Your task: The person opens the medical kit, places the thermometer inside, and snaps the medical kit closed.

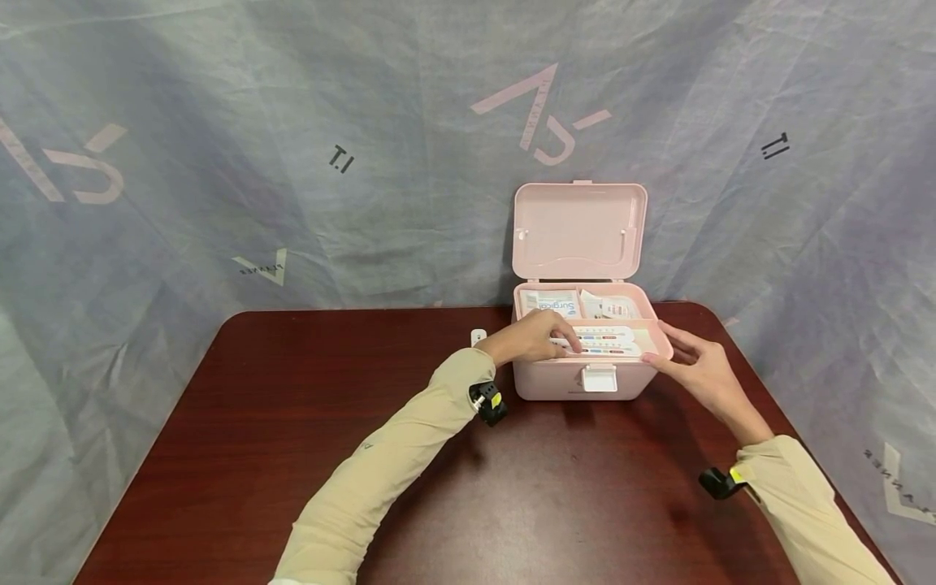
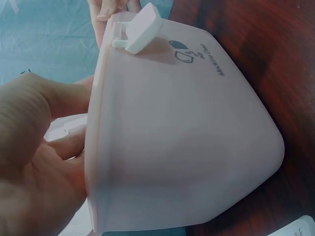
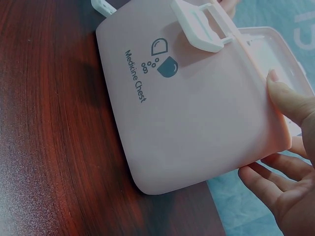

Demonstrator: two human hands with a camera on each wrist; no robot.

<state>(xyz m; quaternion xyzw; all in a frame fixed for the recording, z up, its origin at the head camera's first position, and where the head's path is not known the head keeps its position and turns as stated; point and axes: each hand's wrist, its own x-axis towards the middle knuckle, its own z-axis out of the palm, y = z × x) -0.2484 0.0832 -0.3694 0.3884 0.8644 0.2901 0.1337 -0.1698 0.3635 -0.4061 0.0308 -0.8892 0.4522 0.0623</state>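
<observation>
A pink medicine chest [image 1: 544,380] stands on the table with its lid [image 1: 578,231] raised. White printed packs [image 1: 610,345] lie in its front compartment. My left hand [image 1: 530,335] reaches over the front rim into that compartment, fingertips down at the packs. In the left wrist view the rim hides the fingertips, so whether they pinch anything does not show. With my right hand [image 1: 698,370] I hold the chest's right end, thumb on the rim and fingers along the outside. The front latch [image 1: 600,379] is flipped outward.
Behind a divider, the rear compartments hold a surgical packet [image 1: 553,302] and other wrapped supplies [image 1: 608,306]. A small white object [image 1: 478,335] lies on the table [image 1: 329,382] left of the chest. A grey printed curtain [image 1: 402,203] hangs close behind.
</observation>
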